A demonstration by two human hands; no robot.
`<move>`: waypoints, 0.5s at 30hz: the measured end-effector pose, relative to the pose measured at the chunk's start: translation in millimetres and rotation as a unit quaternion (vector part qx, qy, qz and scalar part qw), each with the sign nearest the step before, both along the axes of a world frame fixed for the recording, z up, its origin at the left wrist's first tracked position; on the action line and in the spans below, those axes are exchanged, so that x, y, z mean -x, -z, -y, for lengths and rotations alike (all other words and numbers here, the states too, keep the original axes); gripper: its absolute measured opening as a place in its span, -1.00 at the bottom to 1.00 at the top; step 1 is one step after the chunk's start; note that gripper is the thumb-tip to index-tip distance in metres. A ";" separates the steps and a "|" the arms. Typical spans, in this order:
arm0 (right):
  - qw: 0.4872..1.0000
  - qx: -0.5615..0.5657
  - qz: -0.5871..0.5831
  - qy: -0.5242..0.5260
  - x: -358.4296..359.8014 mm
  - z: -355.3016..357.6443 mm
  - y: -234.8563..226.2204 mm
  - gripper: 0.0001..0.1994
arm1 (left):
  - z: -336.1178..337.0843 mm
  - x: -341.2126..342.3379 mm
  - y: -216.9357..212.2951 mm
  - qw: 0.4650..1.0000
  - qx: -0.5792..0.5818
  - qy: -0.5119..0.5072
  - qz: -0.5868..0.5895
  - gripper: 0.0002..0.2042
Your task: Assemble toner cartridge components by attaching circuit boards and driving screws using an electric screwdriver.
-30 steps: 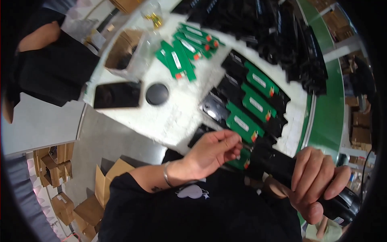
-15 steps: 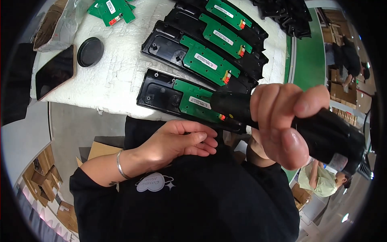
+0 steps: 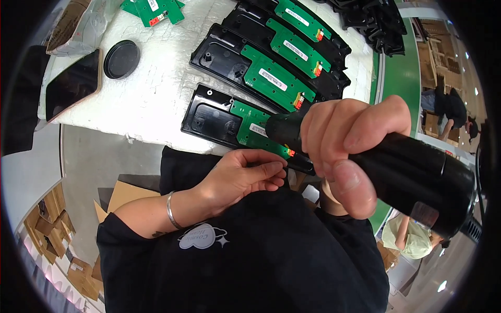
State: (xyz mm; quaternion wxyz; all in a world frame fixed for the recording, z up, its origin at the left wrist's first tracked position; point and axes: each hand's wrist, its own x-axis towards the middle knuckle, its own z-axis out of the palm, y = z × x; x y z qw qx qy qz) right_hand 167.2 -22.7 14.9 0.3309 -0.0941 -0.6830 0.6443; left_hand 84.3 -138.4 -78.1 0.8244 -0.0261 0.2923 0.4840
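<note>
My right hand [image 3: 347,148] is wrapped round a black electric screwdriver [image 3: 422,177], its cord end toward the lower right. The tool's nose lies over a green circuit board [image 3: 248,113], which sits in the nearest black plastic housing [image 3: 209,117]; the bit is hidden from view. By that housing's near edge is my left hand [image 3: 245,175], thumb and fingers drawn together. Anything between those fingers is hidden. A small red and yellow connector [image 3: 290,153] shows at the board's right end.
Beyond lie several more housings [image 3: 216,57] with green boards in a row. Loose boards [image 3: 156,13], a round black lid [image 3: 122,59] and a dark phone-like slab [image 3: 73,86] are on the white padded table [image 3: 156,83]. Black parts [image 3: 376,26] are piled far right; people are beyond.
The screwdriver and my right hand have moved left, its nose further over the nearest board. My left thumb and fingers have drawn closer together. The view has shifted slightly.
</note>
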 end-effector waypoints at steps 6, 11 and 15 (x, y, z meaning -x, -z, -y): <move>0.992 -0.084 0.027 -0.088 7.3 -9.5 1.8 -0.74 | 6.1 -10.3 7.9 0.995 -0.034 -0.090 0.018 -0.79; 0.976 -0.062 -0.015 -0.206 11.3 -34.4 -36.0 -0.70 | -18.5 -22.0 -8.8 0.988 -0.050 -0.141 0.024 -0.80; 0.994 -0.050 -0.070 -0.060 -12.6 -34.1 -40.0 -0.69 | -36.7 -18.2 -12.5 0.995 -0.025 -0.096 0.029 -0.79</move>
